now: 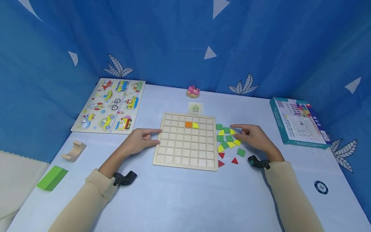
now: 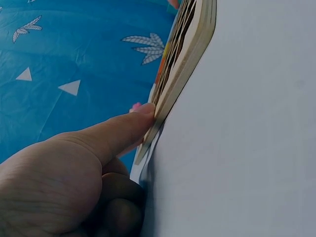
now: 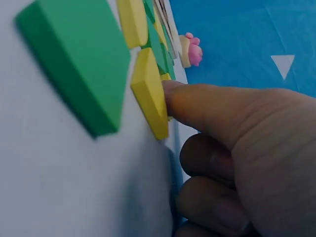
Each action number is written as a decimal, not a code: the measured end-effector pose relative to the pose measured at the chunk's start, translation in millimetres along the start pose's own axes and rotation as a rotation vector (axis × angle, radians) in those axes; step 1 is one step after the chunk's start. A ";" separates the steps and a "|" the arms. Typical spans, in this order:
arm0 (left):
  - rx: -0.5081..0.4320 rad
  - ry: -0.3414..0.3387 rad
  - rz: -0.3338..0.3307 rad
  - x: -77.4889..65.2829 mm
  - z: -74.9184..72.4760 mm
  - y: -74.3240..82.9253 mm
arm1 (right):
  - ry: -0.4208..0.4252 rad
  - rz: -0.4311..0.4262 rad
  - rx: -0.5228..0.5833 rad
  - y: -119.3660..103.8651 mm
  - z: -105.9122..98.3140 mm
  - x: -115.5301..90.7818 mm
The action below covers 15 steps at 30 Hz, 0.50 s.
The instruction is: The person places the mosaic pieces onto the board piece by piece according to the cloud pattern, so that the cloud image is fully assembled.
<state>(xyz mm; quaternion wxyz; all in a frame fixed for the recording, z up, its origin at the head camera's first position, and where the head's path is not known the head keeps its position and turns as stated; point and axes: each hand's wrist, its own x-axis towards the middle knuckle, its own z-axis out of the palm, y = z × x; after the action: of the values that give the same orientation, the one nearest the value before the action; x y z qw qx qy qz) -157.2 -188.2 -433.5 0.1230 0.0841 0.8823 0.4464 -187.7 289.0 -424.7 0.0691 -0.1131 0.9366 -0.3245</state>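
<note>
A wooden grid board [image 1: 183,154] lies flat in the middle of the table, with an orange square [image 1: 188,124] and a yellow quarter-circle [image 1: 195,125] side by side in its cells. My left hand [image 1: 139,140] touches the board's left edge with extended thumb and index finger; the left wrist view has the thumb [image 2: 133,118] against that edge. Right of the board, my right hand [image 1: 253,137] reaches over loose pieces, its straight index finger and thumb either side of a yellow piece [image 1: 233,131]. Green squares [image 1: 241,152] and red triangles [image 1: 234,160] lie nearby.
A small pattern card [image 1: 195,108] lies behind the board, a pink figurine [image 1: 193,91] beyond it. At left are a picture puzzle [image 1: 95,126], a wooden arch block [image 1: 74,151] and a green block [image 1: 52,178]. A game box [image 1: 298,122] and a round chip [image 1: 321,187] are at right.
</note>
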 end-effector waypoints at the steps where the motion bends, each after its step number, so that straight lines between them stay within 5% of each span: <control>1: 0.001 0.001 0.000 0.0 -0.4 0.1 | 0.001 -0.008 -0.011 -1.3 0.9 0.5; 15: 0.005 -0.005 0.016 -0.2 -0.1 1.1 | 0.061 0.041 -0.070 -6.6 8.1 -5.4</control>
<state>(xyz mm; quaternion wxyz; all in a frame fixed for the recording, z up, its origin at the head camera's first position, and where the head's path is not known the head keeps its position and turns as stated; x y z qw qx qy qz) -157.0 -187.7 -432.5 0.1215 0.0926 0.8825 0.4448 -179.8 280.6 -426.5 0.0431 -0.0863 0.9512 -0.2931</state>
